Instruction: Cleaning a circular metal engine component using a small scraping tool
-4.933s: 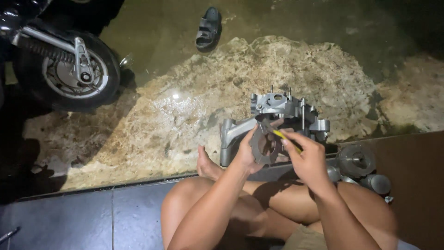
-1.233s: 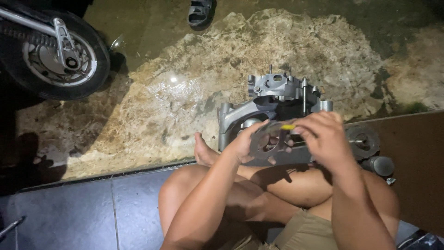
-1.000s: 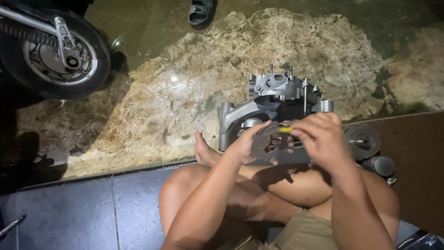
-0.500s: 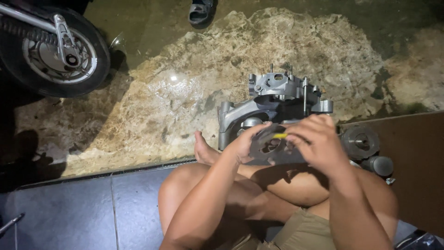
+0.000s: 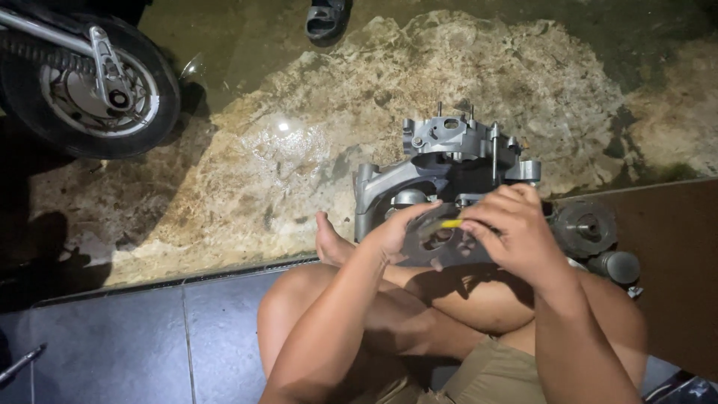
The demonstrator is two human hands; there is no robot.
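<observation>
I sit cross-legged on the floor. My left hand grips the left edge of a dark round metal disc held above my legs. My right hand is over the disc's right side, pinching a small yellow-handled tool against its face. Just beyond my hands stands a grey metal engine casing with studs sticking up. My right hand hides much of the disc.
A motorbike rear wheel stands at the far left. A dark sandal lies at the top. Round metal engine parts and a dark cylinder rest on a brown board at right. Rough wet ground lies ahead, dark tiles below.
Over the last seconds my hands lowered the disc closer to my legs. In the last half second my right hand shifted slightly left over the disc with the yellow tool.
</observation>
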